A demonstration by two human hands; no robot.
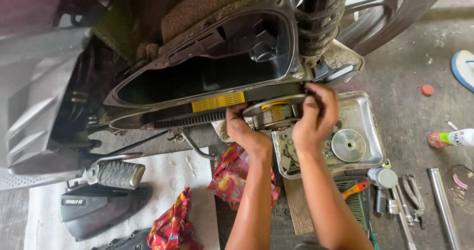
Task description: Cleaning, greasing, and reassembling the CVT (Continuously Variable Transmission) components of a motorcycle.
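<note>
A scooter lies with its side cover off, and its black air-box housing (212, 62) stands open above a ribbed drive belt (190, 119). My left hand (243, 130) and my right hand (316, 115) both grip the round metal clutch pulley (274, 112) at the rear of the drive case. The left hand holds its left edge from below. Fingers of the right hand curl over its right rim. The pulley's lower part is hidden behind my hands.
A metal tray (368, 119) with a round disc (348, 145) and small parts sits under my right hand. Tools (402, 195) and a chrome tube (443, 200) lie at right. Red patterned rags (228, 173), a footrest (118, 173) and a black cover (96, 208) lie at left.
</note>
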